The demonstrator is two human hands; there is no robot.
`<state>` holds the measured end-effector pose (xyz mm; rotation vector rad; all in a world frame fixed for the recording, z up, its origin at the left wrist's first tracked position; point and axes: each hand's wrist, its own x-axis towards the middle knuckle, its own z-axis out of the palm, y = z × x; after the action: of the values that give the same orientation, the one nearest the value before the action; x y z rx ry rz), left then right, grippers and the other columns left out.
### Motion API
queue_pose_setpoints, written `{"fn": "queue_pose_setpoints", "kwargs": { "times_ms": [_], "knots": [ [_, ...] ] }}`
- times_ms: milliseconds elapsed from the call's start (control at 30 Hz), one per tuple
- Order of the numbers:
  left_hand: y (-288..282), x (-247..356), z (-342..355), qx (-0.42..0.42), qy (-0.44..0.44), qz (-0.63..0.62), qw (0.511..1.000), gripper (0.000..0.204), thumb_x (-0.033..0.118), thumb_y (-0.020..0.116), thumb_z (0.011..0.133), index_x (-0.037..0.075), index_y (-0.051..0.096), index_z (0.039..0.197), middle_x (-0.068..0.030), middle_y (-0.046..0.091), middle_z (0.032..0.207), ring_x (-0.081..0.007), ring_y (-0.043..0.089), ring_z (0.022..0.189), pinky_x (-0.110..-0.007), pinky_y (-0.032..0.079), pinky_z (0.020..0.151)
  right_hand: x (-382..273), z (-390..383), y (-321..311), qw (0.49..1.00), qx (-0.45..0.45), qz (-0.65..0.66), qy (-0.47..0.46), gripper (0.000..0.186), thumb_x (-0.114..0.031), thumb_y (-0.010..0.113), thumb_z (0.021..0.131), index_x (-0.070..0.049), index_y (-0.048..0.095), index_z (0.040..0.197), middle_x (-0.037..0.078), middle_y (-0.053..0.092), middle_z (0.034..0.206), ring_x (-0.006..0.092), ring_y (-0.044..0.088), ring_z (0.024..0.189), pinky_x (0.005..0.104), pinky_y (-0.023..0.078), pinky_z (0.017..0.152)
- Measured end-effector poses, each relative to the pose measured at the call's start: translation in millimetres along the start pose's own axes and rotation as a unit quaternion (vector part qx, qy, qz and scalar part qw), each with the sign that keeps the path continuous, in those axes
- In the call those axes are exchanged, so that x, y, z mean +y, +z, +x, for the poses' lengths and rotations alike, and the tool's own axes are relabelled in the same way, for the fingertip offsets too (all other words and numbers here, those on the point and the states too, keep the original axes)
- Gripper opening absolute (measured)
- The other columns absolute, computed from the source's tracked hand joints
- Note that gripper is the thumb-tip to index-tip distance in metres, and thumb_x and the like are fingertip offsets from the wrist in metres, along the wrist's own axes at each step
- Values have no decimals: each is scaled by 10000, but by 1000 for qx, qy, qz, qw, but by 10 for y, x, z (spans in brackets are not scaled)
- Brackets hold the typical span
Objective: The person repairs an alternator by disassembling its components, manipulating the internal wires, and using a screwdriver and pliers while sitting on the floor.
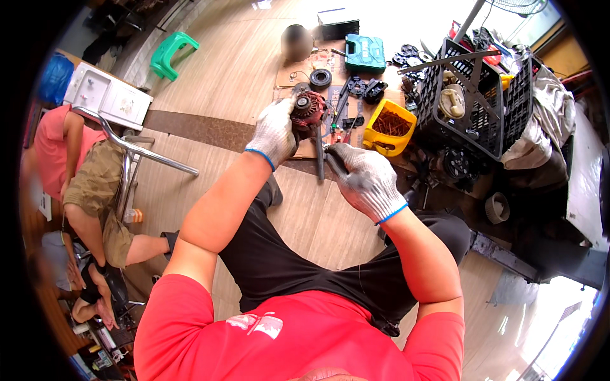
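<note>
My left hand (274, 130), in a white knit glove with a blue cuff, is closed around a red, round motor part (309, 109) with a dark ringed centre. A dark bar (319, 155) stands out below that part, toward me. My right hand (372, 183), gloved the same way, is a little to the right of the bar. Its fingers are curled together near the bar's side, and what they hold, if anything, I cannot make out. Flattened cardboard (286, 95) lies under the work, with small tools and black parts on it.
A yellow cut-open container (387, 151) with reddish-brown scraps stands right of the cardboard. Beyond are a teal tool case (365, 53) and a black wheel (320, 78). Black crates (489, 136) crowd the right. A green stool (166, 56) and two seated people are on the left.
</note>
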<state>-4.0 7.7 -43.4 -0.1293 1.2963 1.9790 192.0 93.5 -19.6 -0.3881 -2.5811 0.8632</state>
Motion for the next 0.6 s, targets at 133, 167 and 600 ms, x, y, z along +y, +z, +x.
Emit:
{"fn": "queue_pose_setpoints", "kwargs": {
  "times_ms": [133, 167, 600],
  "knots": [
    [-91, 228, -7, -81, -64, -51, 993, 325, 272, 424, 1069, 12, 613, 1120, -145, 699, 993, -293, 704, 825, -420, 585, 685, 65, 6, -31, 998, 25, -60, -16, 184, -278, 597, 940, -108, 664, 925, 129, 684, 765, 327, 691, 720, 429, 532, 608],
    [-70, 252, -11, -55, -68, -55, 995, 307, 281, 445, 1060, 32, 624, 1085, -122, 705, 954, -266, 696, 779, -394, 556, 631, 84, 17, -60, 997, 35, -65, -15, 184, -279, 598, 938, -106, 660, 920, 128, 684, 765, 327, 690, 718, 429, 531, 606],
    [-55, 374, -209, -60, -31, 62, 996, 321, 320, 527, 1026, 51, 685, 1102, -79, 710, 875, -203, 695, 680, -260, 477, 451, 179, 35, -497, 995, 78, -51, 31, 156, -229, 655, 925, -115, 699, 1022, 154, 707, 881, 357, 693, 810, 417, 551, 687]
  ]
}}
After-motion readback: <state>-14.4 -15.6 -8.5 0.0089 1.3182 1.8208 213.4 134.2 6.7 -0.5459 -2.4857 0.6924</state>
